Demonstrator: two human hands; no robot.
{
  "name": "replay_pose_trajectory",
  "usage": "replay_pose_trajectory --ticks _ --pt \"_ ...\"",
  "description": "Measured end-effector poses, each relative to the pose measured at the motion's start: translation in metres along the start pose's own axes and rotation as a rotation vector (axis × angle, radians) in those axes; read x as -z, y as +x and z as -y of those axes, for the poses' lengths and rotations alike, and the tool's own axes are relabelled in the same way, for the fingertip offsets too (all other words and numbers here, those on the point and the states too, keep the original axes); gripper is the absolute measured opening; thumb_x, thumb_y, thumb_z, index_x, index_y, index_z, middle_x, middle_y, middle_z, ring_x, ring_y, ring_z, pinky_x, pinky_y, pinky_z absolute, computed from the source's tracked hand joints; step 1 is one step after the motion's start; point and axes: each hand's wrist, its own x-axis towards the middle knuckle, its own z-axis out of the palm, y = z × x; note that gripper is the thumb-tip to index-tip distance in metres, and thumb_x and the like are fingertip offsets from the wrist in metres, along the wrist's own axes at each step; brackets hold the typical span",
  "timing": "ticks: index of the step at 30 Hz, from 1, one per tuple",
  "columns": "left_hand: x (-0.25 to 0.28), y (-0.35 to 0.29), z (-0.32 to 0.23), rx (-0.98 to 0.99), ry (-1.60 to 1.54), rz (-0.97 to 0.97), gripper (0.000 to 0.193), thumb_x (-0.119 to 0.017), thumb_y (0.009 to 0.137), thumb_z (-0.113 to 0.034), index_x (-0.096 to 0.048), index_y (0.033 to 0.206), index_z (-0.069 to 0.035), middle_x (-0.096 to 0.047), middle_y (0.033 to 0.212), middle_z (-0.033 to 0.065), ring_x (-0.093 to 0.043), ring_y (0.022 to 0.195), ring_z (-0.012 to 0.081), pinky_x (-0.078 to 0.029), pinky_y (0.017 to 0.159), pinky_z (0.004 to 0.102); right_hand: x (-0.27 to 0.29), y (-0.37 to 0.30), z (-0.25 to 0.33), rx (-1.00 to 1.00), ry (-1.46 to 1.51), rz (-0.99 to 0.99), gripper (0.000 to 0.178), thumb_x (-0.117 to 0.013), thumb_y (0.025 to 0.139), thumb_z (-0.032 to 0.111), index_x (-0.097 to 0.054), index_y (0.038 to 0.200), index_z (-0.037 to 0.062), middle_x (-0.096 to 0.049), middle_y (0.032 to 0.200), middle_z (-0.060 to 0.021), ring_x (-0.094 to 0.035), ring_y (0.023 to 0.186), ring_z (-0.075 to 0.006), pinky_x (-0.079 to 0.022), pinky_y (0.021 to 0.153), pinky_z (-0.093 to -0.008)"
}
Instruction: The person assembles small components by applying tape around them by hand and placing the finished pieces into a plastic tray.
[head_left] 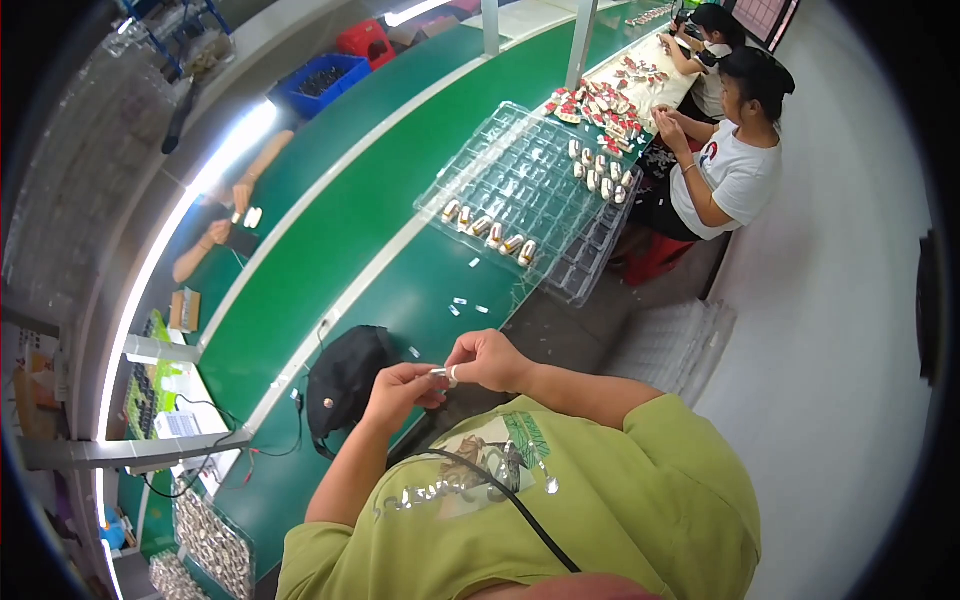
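My left hand (402, 391) and my right hand (492, 362) meet in front of my chest, above the near edge of the green table. Between their fingertips they pinch a small white piece (452, 375). Fingers cover most of it, so its exact kind cannot be made out. Just left of my left hand, a black cap (345, 382) lies on the table. Beyond my hands are several small white slips (458, 301). Farther off, a clear plastic tray (500, 175) bears a row of small white devices with brownish middles (495, 236) along its near side.
More white devices (606, 180) stand at the tray's right, near a heap of red-and-white parts (605, 105). Two co-workers sit along the right side. A green belt (290, 265) runs beside the table; a blue bin (320, 80) stands across it. Cables (290, 440) lie left.
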Motion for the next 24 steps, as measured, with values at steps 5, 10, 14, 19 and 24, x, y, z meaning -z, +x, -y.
replay_pose_trajectory --ticks 5,10,14,19,24 --pt "-0.015 0.015 -0.003 -0.177 -0.008 -0.012 0.015 -0.06 0.086 -0.012 -0.068 0.086 0.001 -0.066 0.072 0.0078 -0.062 0.062 0.0134 -0.05 0.054 0.0255 0.021 0.004 0.001 -0.002 0.009 0.01 0.009 -0.073 0.071 0.006 -0.069 0.078 0.0024 -0.066 0.075 -0.0022 -0.058 0.069 -0.0075 -0.049 0.066 -0.0249" --pt "-0.004 0.034 -0.009 -0.082 -0.263 0.042 0.02 -0.059 0.086 -0.008 -0.063 0.101 0.005 -0.068 0.087 0.0144 -0.067 0.077 0.02 -0.055 0.067 0.0275 0.026 0.015 0.026 0.054 -0.051 -0.03 0.003 -0.068 0.078 0.003 -0.068 0.081 0.0013 -0.066 0.079 -0.0031 -0.059 0.068 -0.0073 -0.049 0.065 -0.0209" --pt "0.024 0.026 -0.028 -0.017 -0.425 0.139 0.029 -0.056 0.085 0.0 -0.058 0.113 0.009 -0.066 0.101 0.0186 -0.068 0.089 0.0265 -0.056 0.082 0.0313 0.013 0.038 0.041 0.124 -0.074 0.022 0.005 -0.066 0.08 -0.001 -0.066 0.085 -0.0003 -0.066 0.083 -0.0029 -0.061 0.07 -0.0075 -0.05 0.066 -0.0202" --pt "0.042 0.021 -0.031 -0.032 -0.463 0.181 0.032 -0.054 0.085 0.002 -0.056 0.116 0.009 -0.065 0.104 0.0209 -0.067 0.094 0.0282 -0.055 0.085 0.0296 -0.007 0.048 0.04 0.264 -0.248 -0.002 0.006 -0.066 0.078 -0.004 -0.065 0.084 -0.0005 -0.065 0.083 -0.004 -0.061 0.073 -0.0087 -0.05 0.067 -0.0217" --pt "0.05 0.024 -0.027 -0.008 -0.51 0.193 0.033 -0.053 0.084 0.004 -0.056 0.116 0.009 -0.064 0.104 0.0218 -0.067 0.094 0.0264 -0.055 0.086 0.0282 -0.015 0.051 0.044 0.539 -0.516 -0.005 0.011 -0.066 0.071 -0.006 -0.065 0.081 0.0001 -0.065 0.08 -0.0082 -0.063 0.074 -0.0168 -0.049 0.067 -0.0265"
